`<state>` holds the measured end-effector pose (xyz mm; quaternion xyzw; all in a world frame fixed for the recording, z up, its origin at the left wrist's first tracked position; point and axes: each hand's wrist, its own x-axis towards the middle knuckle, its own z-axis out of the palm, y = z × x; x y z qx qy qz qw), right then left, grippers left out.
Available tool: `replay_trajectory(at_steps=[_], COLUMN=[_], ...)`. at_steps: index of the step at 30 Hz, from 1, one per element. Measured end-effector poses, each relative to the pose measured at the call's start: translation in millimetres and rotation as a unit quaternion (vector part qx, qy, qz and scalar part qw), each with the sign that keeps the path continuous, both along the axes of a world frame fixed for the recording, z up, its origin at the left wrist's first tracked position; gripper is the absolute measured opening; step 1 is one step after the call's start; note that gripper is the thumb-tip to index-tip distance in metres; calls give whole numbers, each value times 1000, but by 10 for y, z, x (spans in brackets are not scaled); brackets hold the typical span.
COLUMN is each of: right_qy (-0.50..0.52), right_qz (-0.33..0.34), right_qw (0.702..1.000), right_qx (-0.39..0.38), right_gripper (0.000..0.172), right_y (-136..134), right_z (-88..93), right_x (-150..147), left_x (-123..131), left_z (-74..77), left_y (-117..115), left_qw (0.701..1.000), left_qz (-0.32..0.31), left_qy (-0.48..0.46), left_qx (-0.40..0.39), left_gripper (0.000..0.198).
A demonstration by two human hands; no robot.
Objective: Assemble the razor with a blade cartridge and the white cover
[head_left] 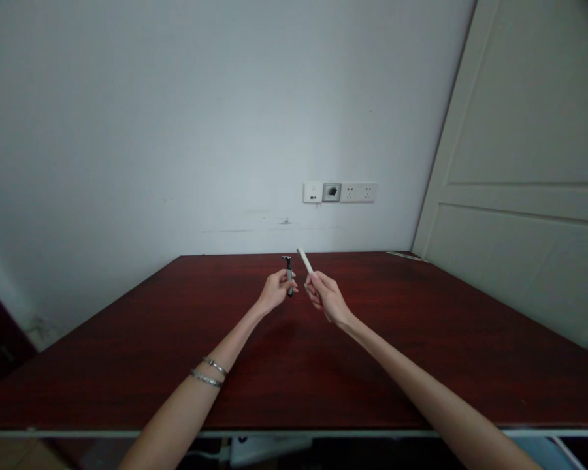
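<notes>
Both of my arms reach out over a dark red wooden table (421, 352). My left hand (276, 290) is closed round a small dark tool (289, 271) with a grey handle and a short crosswise head, held upright. My right hand (324, 295) is closed round a slim white stick (304, 260), pen-like, which points up and to the left. The two hands are close together, a few centimetres apart, above the far middle of the table. Two thin silver bracelets (209, 372) sit on my left forearm.
A white wall rises behind the table, with a row of sockets (340, 192) on it. A pale panelled door (524, 189) stands at the right. A thin flat strip (406, 256) lies at the table's far right corner. The table's near edge (294, 432) has a light rim.
</notes>
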<state>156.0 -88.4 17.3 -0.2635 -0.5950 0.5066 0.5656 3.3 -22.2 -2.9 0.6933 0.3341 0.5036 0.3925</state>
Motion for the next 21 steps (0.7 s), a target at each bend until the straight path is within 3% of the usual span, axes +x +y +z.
replay_trajectory(at_steps=[7, 11, 16, 21], right_qy=[-70, -107, -108, -161], right_qz=[-28, 3, -68, -70], right_qw=[997, 994, 991, 981], right_qx=[4, 16, 40, 80], right_gripper=[38, 38, 38, 37], right_y=[201, 161, 193, 220], right_z=[-22, -10, -22, -59], right_x=[70, 56, 70, 81], left_x=[7, -1, -3, -7], left_z=[7, 11, 10, 6], left_y=[-55, -70, -73, -65], left_qw=[998, 997, 997, 996], left_qz=[-16, -8, -5, 10], left_qy=[28, 43, 52, 58], left_qx=[45, 63, 62, 64], left_gripper=[9, 10, 8, 8])
